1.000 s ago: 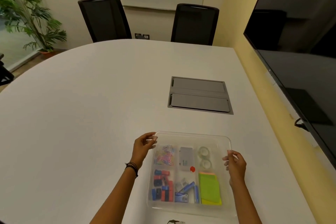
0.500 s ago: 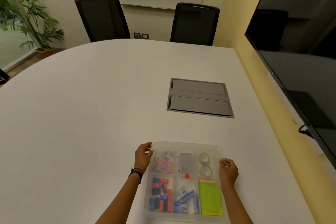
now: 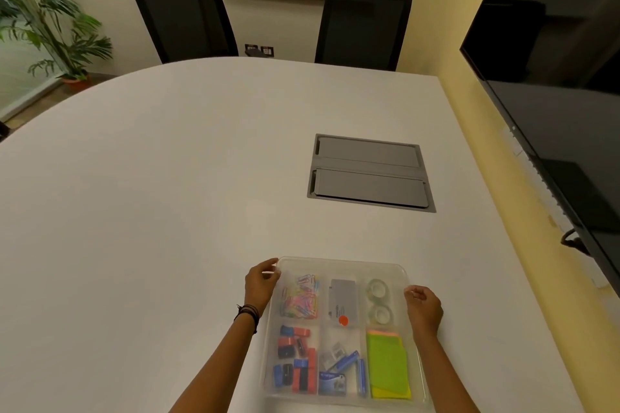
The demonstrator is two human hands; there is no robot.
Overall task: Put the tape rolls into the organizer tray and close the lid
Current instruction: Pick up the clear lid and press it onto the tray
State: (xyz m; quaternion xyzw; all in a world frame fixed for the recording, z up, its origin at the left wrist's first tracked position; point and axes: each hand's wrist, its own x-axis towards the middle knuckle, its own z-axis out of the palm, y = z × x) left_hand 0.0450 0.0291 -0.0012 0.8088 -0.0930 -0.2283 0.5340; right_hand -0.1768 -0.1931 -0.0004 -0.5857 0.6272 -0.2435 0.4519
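A clear plastic organizer tray [image 3: 342,265] lies on the white table near its front edge, with a see-through lid resting flat over it. Two clear tape rolls [image 3: 378,301] lie one behind the other in the tray's back right compartment. My left hand [image 3: 261,282] grips the lid's back left corner with thumb and fingers. My right hand [image 3: 423,307] holds the lid's right edge, fingers curled. Other compartments hold coloured paper clips, a grey box, binder clips, staples and sticky notes.
A grey cable hatch [image 3: 369,173] is set flush into the white table [image 3: 151,194] beyond the tray. Two black chairs [image 3: 362,27] stand at the far edge. A large dark screen [image 3: 553,94] hangs on the right wall. A potted plant [image 3: 43,17] stands far left.
The lid, held tilted above the tray a second ago, has come down flat onto it. Both hands moved down with it and stayed on its edges.
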